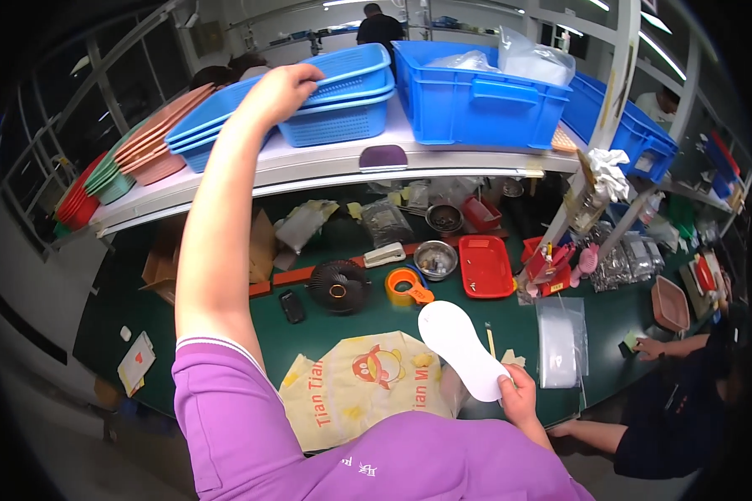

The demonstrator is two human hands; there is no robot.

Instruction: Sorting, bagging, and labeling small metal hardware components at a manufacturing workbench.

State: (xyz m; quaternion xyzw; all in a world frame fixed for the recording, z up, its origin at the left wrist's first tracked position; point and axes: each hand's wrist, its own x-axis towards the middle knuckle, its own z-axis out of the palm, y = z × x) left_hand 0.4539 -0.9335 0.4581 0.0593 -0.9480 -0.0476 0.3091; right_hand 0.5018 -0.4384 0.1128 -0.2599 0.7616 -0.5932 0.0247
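Reaching left hand (282,86) up to far shelf, grip curled over rim of blue basket (342,79). Right hand (518,392) pinching white insole (464,346) near edge of green tabletop (368,321), beside yellow bag (368,384).

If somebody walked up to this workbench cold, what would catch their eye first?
Probably the left hand reaching up to the stacked blue plastic mesh baskets on the white shelf above the bench. Next, the white sole-shaped flat insole held at its lower end by the right hand over the green table. A bright red shallow plastic tray stands out farther back on the table.
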